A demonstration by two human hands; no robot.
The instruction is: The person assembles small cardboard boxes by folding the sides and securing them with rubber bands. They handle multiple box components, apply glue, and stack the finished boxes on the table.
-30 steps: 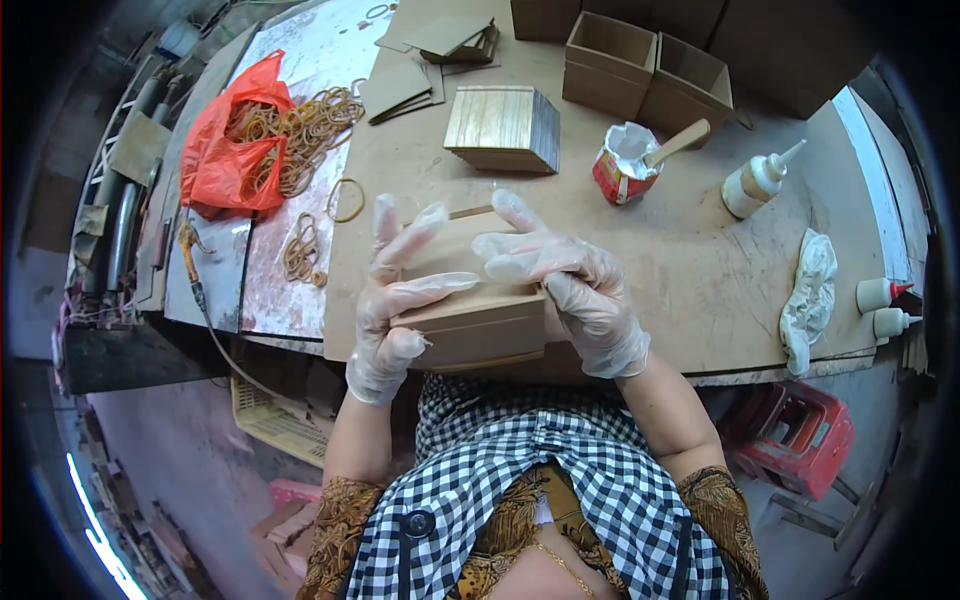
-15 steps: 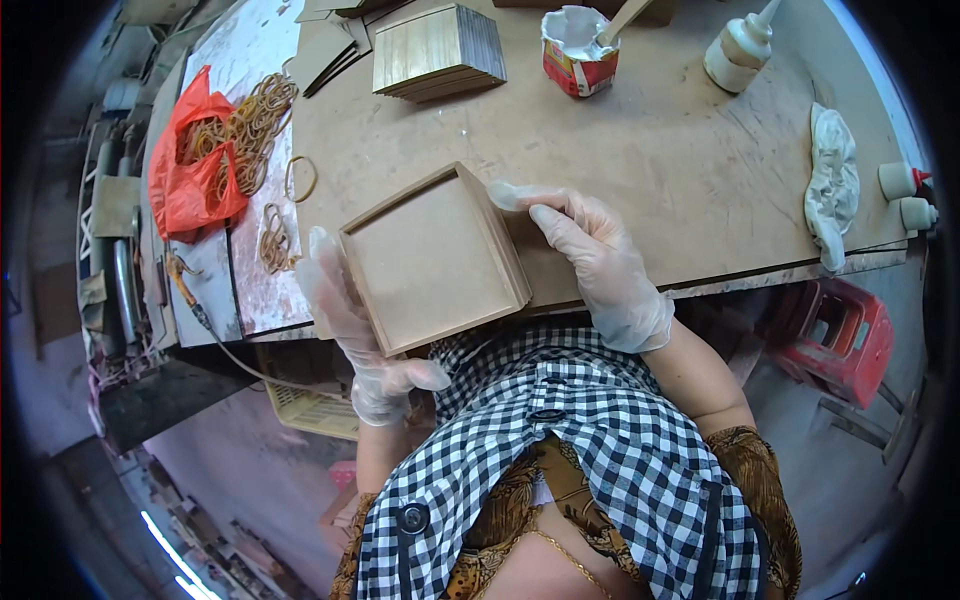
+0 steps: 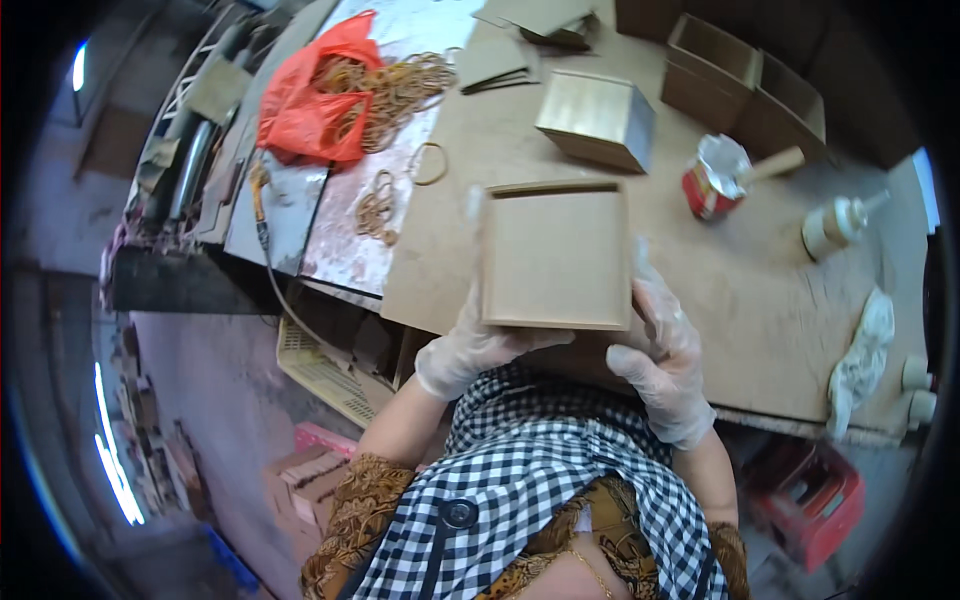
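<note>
A square, light-brown wooden box (image 3: 556, 262) with a raised rim round a recessed flat panel is held up over the near edge of the table. Its left side rests in my left hand (image 3: 468, 345), which wears a clear glove; the thumb lies along the lower edge and the fingertips reach up beside the box, partly hidden. On the opposite side, my gloved right hand (image 3: 672, 352) has its fingers along the box wall, with the thumb just below the lower corner.
Beyond the box stand a stack of wooden panels (image 3: 598, 118), a red-and-white tub (image 3: 716, 180) with a wooden-handled tool, and a squeeze bottle (image 3: 835, 228). Open boxes (image 3: 710, 70) are farther back. Rubber bands (image 3: 405, 95) spill from a red bag (image 3: 310, 100). A white cloth (image 3: 862, 355) lies right.
The box has turned square to me. My right hand, earlier off the box with fingers pinched, now lies along its right side. The whole view has shifted and tilted.
</note>
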